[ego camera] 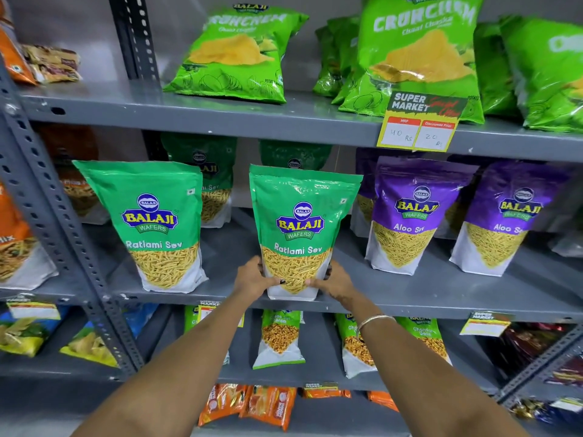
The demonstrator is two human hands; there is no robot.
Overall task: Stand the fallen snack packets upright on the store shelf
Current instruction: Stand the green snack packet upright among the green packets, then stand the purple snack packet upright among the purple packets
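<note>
Packet [299, 228] of Ratlami Sev looks light, slick and crushable; left hand [254, 277] and right hand [336, 280] clasp its lower corners, the steadiest hold.

1. A green Ratlami Sev packet [299, 231] stands upright at the front edge of the grey middle shelf [441, 298].
2. The left hand [255, 279] has its grip on the packet's lower left corner, thumb laid across the front.
3. The right hand [334, 283] clasps the lower right corner; a thin bangle [373, 321] circles that wrist.
4. Left of this packet, apart from it, a second Ratlami Sev packet [157, 225] stands upright.
5. Right of it stand two purple Aloo Sev packets [407, 216], upright.
6. Above it, green Crunchem chip bags [236, 55] lean back on the upper shelf, with a yellow price tag [418, 130] clipped to that shelf's edge.
</note>
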